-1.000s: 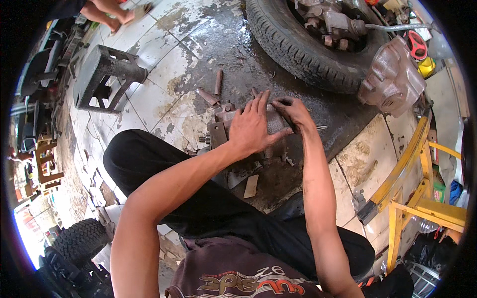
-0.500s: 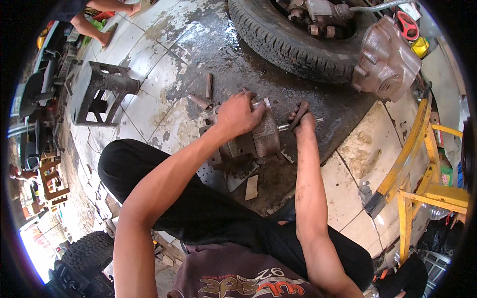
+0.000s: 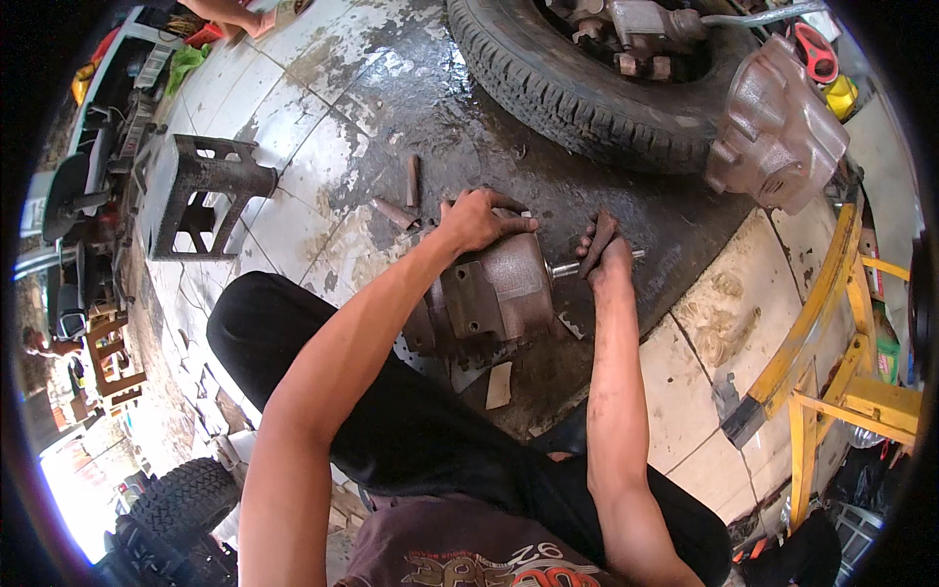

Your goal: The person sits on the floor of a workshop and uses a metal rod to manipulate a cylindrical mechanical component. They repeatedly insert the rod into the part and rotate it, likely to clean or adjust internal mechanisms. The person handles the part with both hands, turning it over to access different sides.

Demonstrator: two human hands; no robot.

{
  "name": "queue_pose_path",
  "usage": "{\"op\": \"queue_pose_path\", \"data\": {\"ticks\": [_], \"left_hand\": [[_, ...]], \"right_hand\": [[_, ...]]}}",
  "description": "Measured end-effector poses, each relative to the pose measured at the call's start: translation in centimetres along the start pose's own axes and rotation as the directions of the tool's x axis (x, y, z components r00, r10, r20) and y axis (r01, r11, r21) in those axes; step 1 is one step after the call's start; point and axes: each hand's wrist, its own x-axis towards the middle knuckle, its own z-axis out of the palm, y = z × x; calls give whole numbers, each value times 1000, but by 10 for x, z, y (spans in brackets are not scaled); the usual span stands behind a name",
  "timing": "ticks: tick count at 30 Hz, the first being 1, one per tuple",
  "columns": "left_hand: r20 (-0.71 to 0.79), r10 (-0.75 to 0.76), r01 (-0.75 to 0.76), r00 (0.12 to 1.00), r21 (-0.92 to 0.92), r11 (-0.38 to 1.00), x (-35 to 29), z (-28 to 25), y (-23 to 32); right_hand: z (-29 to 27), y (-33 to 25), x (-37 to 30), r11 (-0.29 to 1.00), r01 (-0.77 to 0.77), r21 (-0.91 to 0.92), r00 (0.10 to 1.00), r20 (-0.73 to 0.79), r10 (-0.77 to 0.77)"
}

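Note:
A heavy, rounded metal gearbox housing [image 3: 514, 279] lies on its side on the dark, greasy floor in front of my crossed legs. From its right end sticks out a thin bright splined shaft [image 3: 564, 269]. My left hand [image 3: 484, 221] is closed over the upper edge of the housing, thumb toward the right end. My right hand [image 3: 608, 252] grips the shaft near its outer end, fingers wrapped round and blackened with grease; the shaft's tip shows beyond the hand. Two short rusty metal pieces, one upright-looking pin [image 3: 413, 181] and one slanted cone [image 3: 394, 213], lie beyond my left hand.
A large tyre [image 3: 597, 117] lies beyond the housing, metal parts inside its rim. Another cast housing [image 3: 778, 127] leans at its right. A yellow metal stand [image 3: 807, 318] stands right, a dark plastic stool [image 3: 210, 196] left. A pale flat scrap [image 3: 499, 384] lies near my leg.
The housing has rolled under my left hand, so a flat face with holes now shows more. My left hand has shifted slightly along its top; my right hand still grips the shaft.

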Motion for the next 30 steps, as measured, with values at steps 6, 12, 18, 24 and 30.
{"op": "queue_pose_path", "data": {"ticks": [6, 12, 18, 24, 30], "left_hand": [[18, -139, 140, 990, -230, 963, 14, 9, -10], [16, -225, 206, 974, -475, 856, 21, 1, -12], [47, 21, -9, 999, -237, 971, 8, 0, -2], [66, -80, 93, 995, -225, 970, 8, -2, 5], [36, -69, 76, 997, -257, 963, 7, -1, 5]], "right_hand": [[7, -2, 10, 1000, 0, -29, 999, 32, 1], [19, -6, 10, 997, -45, -60, 996, 76, 50], [18, -10, 23, 992, -24, -120, 997, 75, 33], [19, -9, 21, 970, 1, -244, 998, 55, 13], [24, -12, 11, 947, 12, -322, 994, 105, 23]]}}
